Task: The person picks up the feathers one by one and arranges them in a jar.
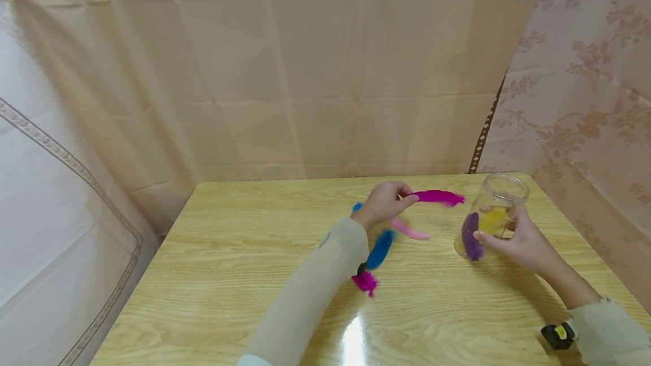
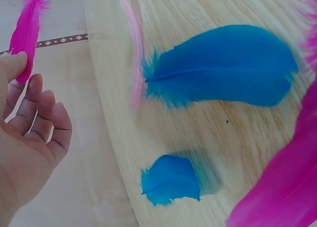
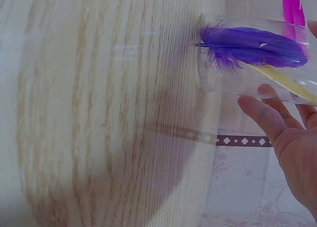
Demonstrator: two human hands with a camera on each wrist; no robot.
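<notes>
My left hand (image 1: 383, 202) pinches a magenta feather (image 1: 439, 197) by one end, between thumb and fingers, above the table. Its other end points right, toward a clear jar (image 1: 504, 184). With fingers and thumb around its side, my right hand (image 1: 524, 244) holds that jar. Inside it are a purple feather (image 3: 255, 46) and a yellow feather (image 3: 285, 81). Near the left forearm lie a large blue feather (image 2: 223, 68), a small blue feather (image 2: 171, 180) and a light pink feather (image 1: 409, 230). Another magenta feather (image 1: 366, 282) is partly hidden by the left sleeve.
The wooden table (image 1: 229, 253) has its back edge against a beige curtain (image 1: 305, 72). Patterned cloth (image 1: 600, 89) hangs along the right side. A dark strap device (image 1: 558, 335) sits at the right wrist.
</notes>
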